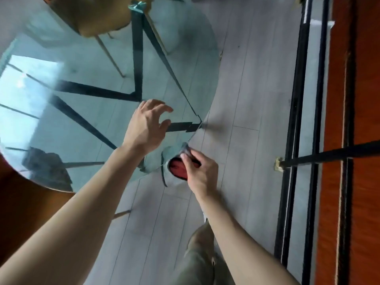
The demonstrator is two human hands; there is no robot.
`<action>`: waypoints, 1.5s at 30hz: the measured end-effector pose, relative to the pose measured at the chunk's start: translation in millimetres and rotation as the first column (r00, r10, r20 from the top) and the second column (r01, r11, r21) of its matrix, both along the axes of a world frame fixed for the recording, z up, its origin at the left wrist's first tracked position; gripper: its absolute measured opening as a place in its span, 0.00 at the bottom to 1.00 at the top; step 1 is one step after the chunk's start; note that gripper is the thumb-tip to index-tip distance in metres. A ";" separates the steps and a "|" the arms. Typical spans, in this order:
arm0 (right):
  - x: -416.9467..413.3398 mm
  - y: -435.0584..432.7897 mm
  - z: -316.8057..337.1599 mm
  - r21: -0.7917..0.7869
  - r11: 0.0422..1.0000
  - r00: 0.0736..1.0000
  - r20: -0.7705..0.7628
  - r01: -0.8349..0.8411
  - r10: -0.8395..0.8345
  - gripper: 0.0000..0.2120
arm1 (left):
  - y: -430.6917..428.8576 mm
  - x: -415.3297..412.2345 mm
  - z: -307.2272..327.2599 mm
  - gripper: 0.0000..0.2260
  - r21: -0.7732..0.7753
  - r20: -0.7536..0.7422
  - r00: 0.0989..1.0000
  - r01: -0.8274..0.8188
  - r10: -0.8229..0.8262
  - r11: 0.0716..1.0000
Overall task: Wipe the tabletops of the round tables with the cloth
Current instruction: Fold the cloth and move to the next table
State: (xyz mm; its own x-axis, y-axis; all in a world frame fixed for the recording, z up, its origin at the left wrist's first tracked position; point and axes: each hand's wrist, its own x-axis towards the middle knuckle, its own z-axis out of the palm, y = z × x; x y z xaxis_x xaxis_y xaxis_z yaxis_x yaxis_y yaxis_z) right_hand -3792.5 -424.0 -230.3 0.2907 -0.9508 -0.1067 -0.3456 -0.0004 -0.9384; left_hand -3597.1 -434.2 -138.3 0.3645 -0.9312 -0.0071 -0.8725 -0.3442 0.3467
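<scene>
A round glass table (86, 124) with black crossed legs beneath it fills the left and middle of the head view. At its near right edge my right hand (202, 173) grips a red and grey cloth (176, 167), bunched up on or just over the rim. My left hand (147, 125) hovers above the glass a little farther in, fingers spread and slightly bent, holding nothing.
A tan chair seat (92, 15) shows through the glass at the far side. A dark wooden surface (22, 212) lies at the lower left. Black metal rails (296, 140) and an orange-brown panel (362, 140) run along the right. Grey plank floor (246, 89) lies between.
</scene>
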 end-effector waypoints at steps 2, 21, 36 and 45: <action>-23.2 49.7 7.1 0.100 0.974 0.978 -0.031 -0.203 0.207 0.11 | 43.5 -12.5 15.5 0.08 0.000 -0.022 0.999 -0.027 0.027 1.000; 34.2 337.9 222.7 0.286 0.475 0.472 -0.087 -0.832 0.878 0.05 | 579.8 -72.4 157.3 0.06 0.282 -0.585 0.455 -0.662 0.671 0.695; 143.3 819.3 275.3 0.244 -0.266 -0.299 -0.107 -0.933 0.948 0.21 | 999.4 -189.4 200.6 0.17 0.038 -0.728 -0.178 -0.975 0.662 -0.220; 100.3 989.7 271.1 0.240 -0.803 -0.838 -0.135 -0.546 0.530 0.12 | 1063.2 -275.4 189.0 0.12 0.070 -0.882 -0.348 -0.765 0.319 -0.640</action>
